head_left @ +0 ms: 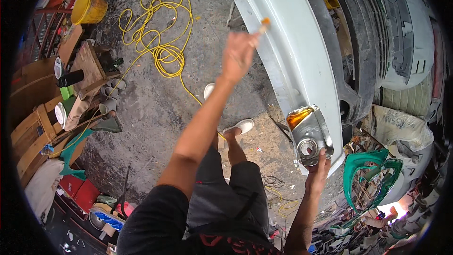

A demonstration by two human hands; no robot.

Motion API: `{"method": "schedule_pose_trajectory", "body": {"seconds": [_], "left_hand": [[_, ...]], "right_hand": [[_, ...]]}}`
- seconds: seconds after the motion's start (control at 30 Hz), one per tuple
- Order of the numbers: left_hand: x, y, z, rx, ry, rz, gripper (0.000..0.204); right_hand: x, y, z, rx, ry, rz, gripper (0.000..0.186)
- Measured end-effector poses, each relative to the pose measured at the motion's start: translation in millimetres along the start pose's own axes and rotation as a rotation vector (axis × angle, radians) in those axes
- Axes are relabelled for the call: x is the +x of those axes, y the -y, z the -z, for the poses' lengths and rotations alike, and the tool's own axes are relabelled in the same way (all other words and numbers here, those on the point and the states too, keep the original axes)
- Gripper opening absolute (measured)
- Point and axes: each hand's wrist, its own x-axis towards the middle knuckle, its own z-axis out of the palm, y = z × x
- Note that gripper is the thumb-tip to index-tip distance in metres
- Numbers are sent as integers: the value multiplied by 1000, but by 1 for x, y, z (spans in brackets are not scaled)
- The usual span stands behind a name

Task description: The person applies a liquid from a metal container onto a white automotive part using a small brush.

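Note:
My left hand [237, 55] is closed around a small brush [263, 26] whose tip is orange; motion blurs both. The brush is over the upper part of a long white car bumper [309, 38], but I cannot tell whether its tip touches the surface. My right hand [318, 172] grips the near end of a silver metal can [309, 132] with an open side. Amber liquid [299, 117] shows at the can's far end, and a round mouth is visible nearer my fingers. The can is in front of the bumper's near end.
A yellow hose [167, 56] lies coiled on the concrete floor at left. Wooden boards, cups and a yellow bucket [89, 8] line the left side. More bumpers [363, 33] stand at right, with a green plastic part [365, 172] nearer.

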Motion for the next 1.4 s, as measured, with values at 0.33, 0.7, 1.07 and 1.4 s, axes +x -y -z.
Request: {"method": "schedule_pose_trajectory", "body": {"seconds": [0.33, 0.7, 1.07, 1.4], "left_hand": [[-21, -18, 5, -474, 543, 179, 27], [126, 104, 49, -325, 238, 173, 16], [70, -48, 75, -618, 619, 116, 18], [33, -44, 58, -695, 689, 165, 15]], "right_hand": [[0, 8, -30, -63, 16, -44, 57], [-6, 11, -50, -32, -43, -35, 59], [11, 27, -85, -244, -17, -15, 50], [11, 35, -107, -136, -21, 0, 74]]}}
